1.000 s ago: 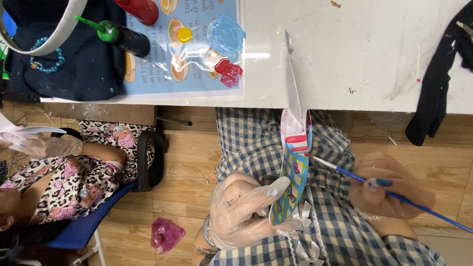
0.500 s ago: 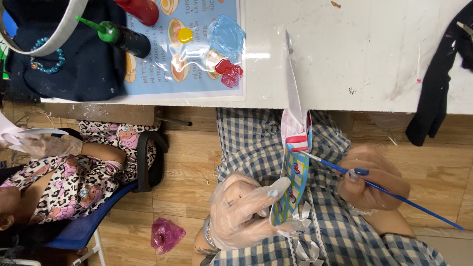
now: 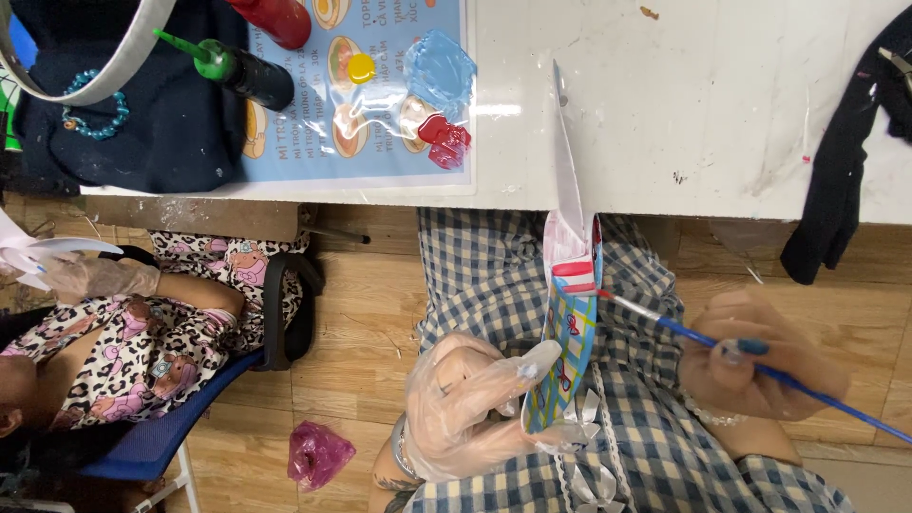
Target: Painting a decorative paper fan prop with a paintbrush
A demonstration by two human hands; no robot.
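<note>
My left hand (image 3: 465, 404), in a clear plastic glove, grips the lower edge of a flat painted piece (image 3: 567, 347) with a blue and yellow grid pattern and red and white stripes near its top. Its long pale upper end leans against the white table's edge (image 3: 532, 195). My right hand (image 3: 755, 370) holds a thin blue paintbrush (image 3: 731, 353); the brush tip touches the red-striped part of the piece. Both hands are above my lap in checked blue trousers.
On the table lie a plastic-covered sheet with blobs of blue, yellow and red paint (image 3: 432, 95), a dark bottle with a green nozzle (image 3: 237, 71), a red bottle (image 3: 275, 19) and a black cloth (image 3: 841, 171). Another gloved person in a leopard-print top (image 3: 123, 332) sits at left. A pink bag (image 3: 318, 454) lies on the floor.
My right hand with the brush has moved left toward the piece, bringing the tip onto the red stripe. My left hand has kept the piece still.
</note>
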